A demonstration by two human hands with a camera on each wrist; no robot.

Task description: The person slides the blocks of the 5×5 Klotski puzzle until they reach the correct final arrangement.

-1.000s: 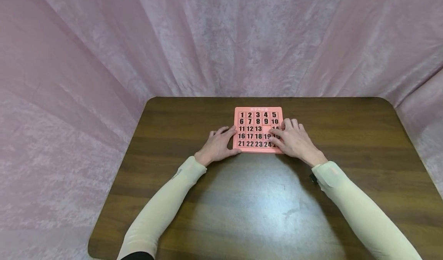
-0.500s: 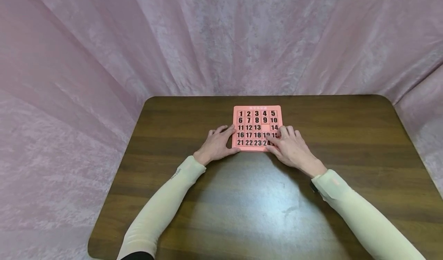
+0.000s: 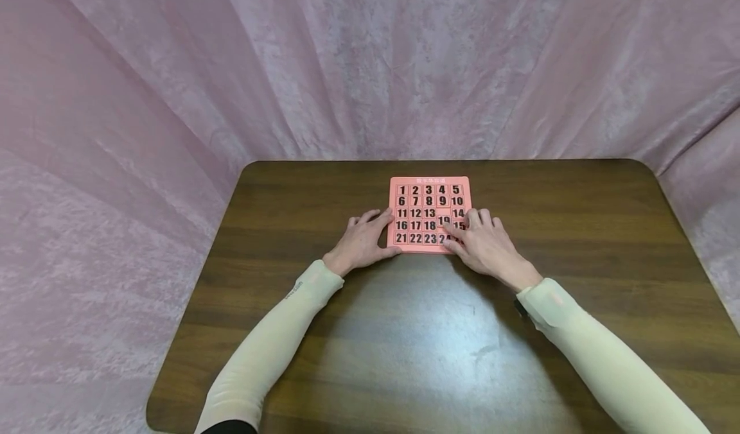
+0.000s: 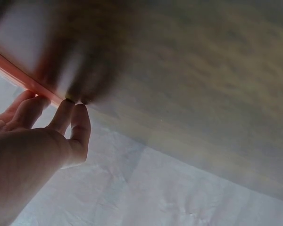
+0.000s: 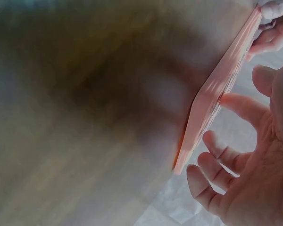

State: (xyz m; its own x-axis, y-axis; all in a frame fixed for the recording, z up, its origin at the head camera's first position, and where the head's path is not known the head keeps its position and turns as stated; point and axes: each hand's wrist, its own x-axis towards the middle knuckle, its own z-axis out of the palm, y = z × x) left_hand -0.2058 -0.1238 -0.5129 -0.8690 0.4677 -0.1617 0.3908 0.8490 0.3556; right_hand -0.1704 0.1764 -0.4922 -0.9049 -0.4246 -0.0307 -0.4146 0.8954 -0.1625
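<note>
A pink sliding number puzzle [image 3: 429, 181] lies flat on the table, its rows of black-numbered tiles facing up. My left hand [image 3: 360, 244] rests against its left side, fingertips on the edge and thumb at the near left corner. In the left wrist view, the fingers [image 4: 63, 115] meet the pink rim, lightly bent. My right hand [image 3: 490, 244] reaches over the right side, its index fingertip on tile 19 [image 3: 443, 219]. That tile sits between the third and fourth rows, part way into a gap. The right fingers partly cover tiles 15, 24 and the near right corner.
The brown wood-grain table [image 3: 300, 203] extends around the puzzle, with a bright glare patch on its near middle. Pink velvet curtain [image 3: 370, 68] hangs behind the far edge and along the sides. Pale sleeves [image 3: 289, 321] cover both forearms.
My right hand has shifted left and uncovered tile 14. Tile 19 has slid away from me, partly into the gap under tile 9. My left hand stays at the puzzle's edge.
</note>
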